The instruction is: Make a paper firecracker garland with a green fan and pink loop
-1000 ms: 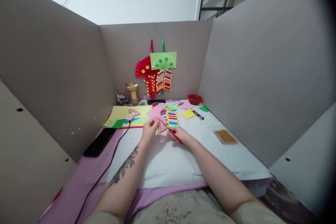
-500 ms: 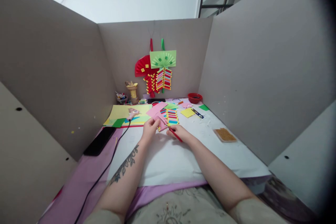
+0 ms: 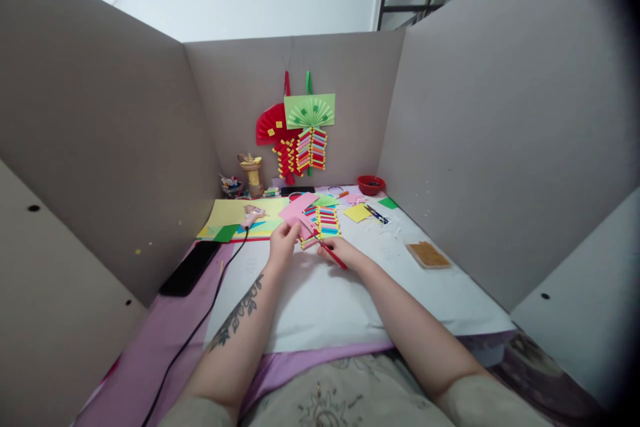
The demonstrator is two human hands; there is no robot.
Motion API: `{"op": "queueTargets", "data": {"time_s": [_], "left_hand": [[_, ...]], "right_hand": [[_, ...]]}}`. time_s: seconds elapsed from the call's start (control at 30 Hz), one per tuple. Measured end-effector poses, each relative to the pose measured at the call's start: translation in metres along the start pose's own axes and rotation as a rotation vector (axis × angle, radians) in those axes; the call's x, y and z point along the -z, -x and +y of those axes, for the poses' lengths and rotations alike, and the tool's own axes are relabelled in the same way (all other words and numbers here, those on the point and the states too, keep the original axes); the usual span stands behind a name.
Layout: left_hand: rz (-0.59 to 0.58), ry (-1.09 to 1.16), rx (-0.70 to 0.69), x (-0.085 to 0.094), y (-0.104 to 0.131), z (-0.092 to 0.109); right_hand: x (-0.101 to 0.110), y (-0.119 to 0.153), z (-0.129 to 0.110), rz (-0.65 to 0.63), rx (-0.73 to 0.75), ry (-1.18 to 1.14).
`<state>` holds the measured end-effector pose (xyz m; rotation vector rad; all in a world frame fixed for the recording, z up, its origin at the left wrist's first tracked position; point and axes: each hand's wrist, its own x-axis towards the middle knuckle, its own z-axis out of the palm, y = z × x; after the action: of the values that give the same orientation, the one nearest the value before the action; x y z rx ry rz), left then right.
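Observation:
My left hand (image 3: pixel 285 240) pinches a pink piece of paper (image 3: pixel 303 225) between thumb and fingers. In my right hand (image 3: pixel 341 252) is a slim red tool with a narrow dark tip (image 3: pixel 334 257). Its tip meets the right side of the pink paper; I cannot tell its exact kind. Just beyond the hands lies a row of rolled paper tubes (image 3: pixel 328 220) in red, blue, pink and yellow, partly covered by the paper. A larger pink sheet (image 3: pixel 299 205) lies behind the left hand.
A glue gun (image 3: pixel 253 215) with a black cord rests on coloured sheets at left, near a black phone (image 3: pixel 190 269). To the right are blue scissors (image 3: pixel 377 215), yellow paper (image 3: pixel 357 213), a red bowl (image 3: pixel 371 185) and a tan pad (image 3: pixel 429 255). Finished paper ornaments (image 3: pixel 310 113) hang on the back panel.
The tool's tip has shifted slightly up and left along the pink paper. The paper in my left hand has tilted a little. Both arms have stayed nearly in place.

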<state>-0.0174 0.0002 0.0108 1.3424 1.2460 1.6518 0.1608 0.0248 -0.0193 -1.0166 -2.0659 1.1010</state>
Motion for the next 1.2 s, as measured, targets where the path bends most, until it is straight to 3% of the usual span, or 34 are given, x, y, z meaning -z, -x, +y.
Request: {"op": "queueTargets", "data": {"time_s": [0.13, 0.27, 0.63, 1.2], "left_hand": [[0.172, 0.049, 0.018, 0.0057, -0.0066, -0.0043], [0.241, 0.034, -0.011, 0.0088, -0.0099, -0.008], [0.144, 0.027, 0.004, 0.0061, -0.0063, -0.0076], [0.1, 0.056, 0.002, 0.0032, -0.0035, -0.0045]], "right_hand": [[-0.0006, -0.0006, 0.002, -0.069, 0.032, -0.008], [-0.0024, -0.0012, 0.002, -0.041, 0.02, 0.021], [-0.0059, -0.006, 0.0078, 0.023, 0.015, 0.05], [-0.0049, -0.0056, 0.0067, 0.005, 0.026, -0.001]]}}
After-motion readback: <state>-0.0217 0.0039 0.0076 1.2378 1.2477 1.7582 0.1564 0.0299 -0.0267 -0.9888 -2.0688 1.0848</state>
